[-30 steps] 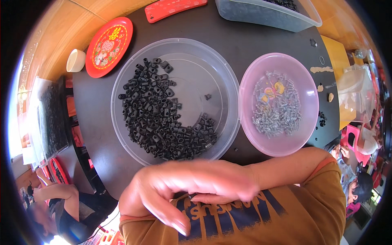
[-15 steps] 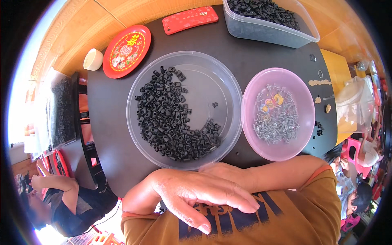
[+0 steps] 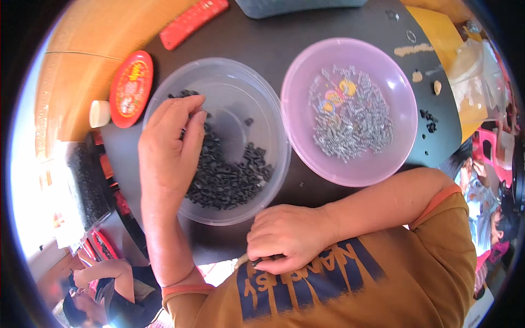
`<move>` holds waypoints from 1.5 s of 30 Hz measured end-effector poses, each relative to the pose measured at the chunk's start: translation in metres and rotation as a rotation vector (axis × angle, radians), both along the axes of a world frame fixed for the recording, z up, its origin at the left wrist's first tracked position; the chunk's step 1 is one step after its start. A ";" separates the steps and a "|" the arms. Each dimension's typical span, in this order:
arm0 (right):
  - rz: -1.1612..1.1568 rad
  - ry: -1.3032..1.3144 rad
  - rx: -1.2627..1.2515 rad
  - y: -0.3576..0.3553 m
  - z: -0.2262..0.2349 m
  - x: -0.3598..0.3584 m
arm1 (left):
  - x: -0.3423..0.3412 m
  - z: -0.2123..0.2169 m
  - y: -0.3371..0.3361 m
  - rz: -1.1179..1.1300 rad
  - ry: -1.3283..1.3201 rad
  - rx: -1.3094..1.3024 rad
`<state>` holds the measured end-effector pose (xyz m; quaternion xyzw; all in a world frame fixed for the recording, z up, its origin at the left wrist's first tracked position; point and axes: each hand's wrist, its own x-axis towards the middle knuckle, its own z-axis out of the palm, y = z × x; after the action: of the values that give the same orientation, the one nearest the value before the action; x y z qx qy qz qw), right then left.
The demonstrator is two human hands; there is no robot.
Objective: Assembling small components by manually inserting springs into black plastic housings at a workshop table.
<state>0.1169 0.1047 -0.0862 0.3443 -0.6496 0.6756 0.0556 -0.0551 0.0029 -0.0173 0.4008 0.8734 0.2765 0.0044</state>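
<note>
A round clear plastic tub [image 3: 266,186] stands in front of me, holding a heap of small black plastic pieces [image 3: 221,175]. Over its left part reaches my left hand [image 3: 170,139], fingers curved and thumb apart, with no piece visible between them. Close to my chest, my right hand [image 3: 290,235] is closed, palm down; a bit of black plastic piece [image 3: 268,259] peeks out under its fingers. To the right of the tub sits a round pink basin [image 3: 403,136] with many small metal springs [image 3: 355,123] in it.
A grey-clear bin [image 3: 295,6] is at the far edge. Back left lie a red flat case [image 3: 192,23], a red oval tray [image 3: 131,90] and a white cup [image 3: 99,113]. Loose black bits [image 3: 429,121] lie right of the basin. Another person [image 3: 112,290] sits at lower left.
My left hand has gone from in front of my chest up and left over the black pieces. The right hand, earlier partly hidden behind it, now shows. My view has shifted.
</note>
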 end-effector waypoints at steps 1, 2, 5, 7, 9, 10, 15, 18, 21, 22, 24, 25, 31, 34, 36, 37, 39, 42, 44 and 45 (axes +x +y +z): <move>0.004 0.001 0.006 -0.001 0.000 0.000 | 0.005 0.002 0.002 -0.042 -0.041 -0.002; 0.009 0.000 0.013 -0.001 0.000 0.000 | 0.010 0.006 0.003 -0.081 -0.085 -0.002; 0.024 -0.032 0.038 0.000 -0.001 -0.002 | 0.019 0.003 0.002 -0.131 -0.202 -0.079; 0.020 -0.043 0.035 0.000 0.001 -0.004 | 0.017 0.001 -0.001 -0.137 -0.241 -0.106; 0.029 -0.078 0.027 -0.003 -0.001 -0.003 | 0.015 -0.002 -0.003 -0.187 -0.230 -0.171; 0.024 -0.091 0.019 -0.004 -0.002 -0.003 | 0.013 -0.009 -0.005 -0.196 -0.194 -0.111; 0.010 -0.113 0.032 -0.003 -0.004 -0.003 | 0.013 -0.013 0.008 -0.159 -0.185 -0.164; -0.016 -0.115 0.021 -0.001 -0.002 -0.001 | 0.011 -0.019 0.017 -0.226 -0.073 -0.222; -0.045 -0.104 -0.030 0.000 0.000 -0.001 | 0.012 -0.028 0.025 -0.240 0.010 -0.254; -0.056 -0.098 -0.060 0.000 0.001 -0.001 | 0.013 -0.029 0.026 -0.217 0.035 -0.253; -0.077 -0.117 -0.103 0.002 0.005 -0.003 | 0.011 -0.029 0.025 -0.222 0.035 -0.267; -0.102 -0.139 -0.143 0.002 0.006 -0.005 | 0.010 -0.029 0.023 -0.230 0.033 -0.279; -0.146 -0.437 -0.216 0.012 0.016 -0.007 | 0.022 -0.017 0.000 -0.015 -0.268 0.027; -0.049 -0.586 -0.297 0.018 0.023 -0.007 | 0.042 0.004 -0.023 0.088 -0.730 0.369; -0.040 -0.554 -0.364 0.017 0.023 -0.009 | 0.054 0.004 -0.045 0.055 -0.943 0.652; -0.042 -0.559 -0.350 0.020 0.028 -0.010 | 0.062 0.002 -0.050 0.045 -0.979 0.714; -0.047 -0.615 -0.421 0.017 0.029 -0.009 | 0.077 -0.001 -0.053 0.037 -1.070 0.797; -0.093 -0.526 -0.352 0.021 0.032 -0.014 | 0.091 -0.003 -0.050 0.030 -1.063 0.803; -0.105 -0.460 -0.280 0.022 0.030 -0.014 | 0.096 -0.004 -0.047 0.004 -0.996 0.804; -0.124 -0.433 -0.255 0.023 0.029 -0.014 | 0.099 -0.002 -0.045 0.023 -0.957 0.806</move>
<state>0.1029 0.1273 -0.0570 0.1416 -0.5759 0.8052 -0.0006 0.0436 -0.0425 -0.0197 0.1931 0.6060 0.7332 0.2405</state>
